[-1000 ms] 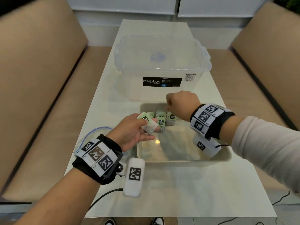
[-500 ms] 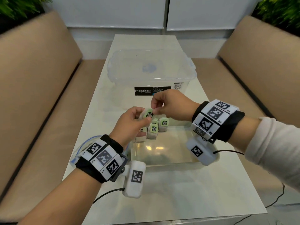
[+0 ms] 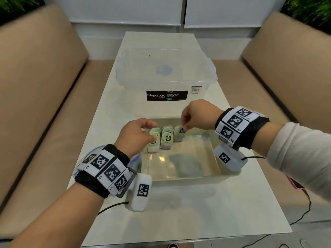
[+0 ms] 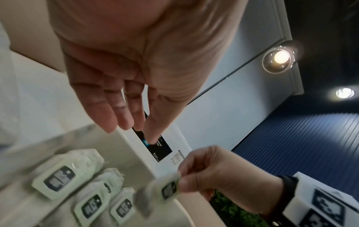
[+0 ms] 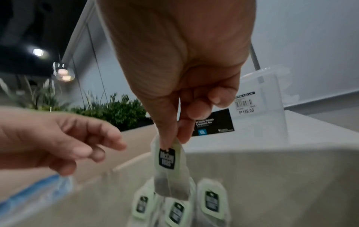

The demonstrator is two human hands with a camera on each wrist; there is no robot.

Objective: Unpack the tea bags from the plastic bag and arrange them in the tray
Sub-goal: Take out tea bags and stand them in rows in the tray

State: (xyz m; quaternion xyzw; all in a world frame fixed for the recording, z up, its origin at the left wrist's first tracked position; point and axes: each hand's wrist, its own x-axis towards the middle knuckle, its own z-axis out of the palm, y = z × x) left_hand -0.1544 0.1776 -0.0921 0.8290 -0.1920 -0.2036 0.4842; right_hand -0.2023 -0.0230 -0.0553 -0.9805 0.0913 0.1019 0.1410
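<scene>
My right hand [image 3: 184, 126] pinches one green-tagged tea bag [image 3: 179, 135] by its top, and the bag hangs over the back of the beige tray [image 3: 179, 178]. In the right wrist view the thumb and forefinger of that hand [image 5: 174, 138] grip the bag [image 5: 169, 165] above several tea bags [image 5: 211, 201] lined up in the tray. My left hand [image 3: 152, 131] hovers over the left end of that row with relaxed fingers [image 4: 126, 122] and holds nothing. The plastic bag [image 5: 35, 195], clear with a blue edge, lies left of the tray under my left wrist.
A lidded clear Megabox storage box [image 3: 166, 72] stands just behind the tray. The front half of the tray floor [image 3: 188, 163] holds no bags. Tan benches [image 3: 35, 104] flank the white table [image 3: 179, 212]. A black cable [image 3: 304, 212] trails off the table's right edge.
The tea bag went from my left hand to my right, which now holds it at the right end of the row. My left hand let go and hovers empty.
</scene>
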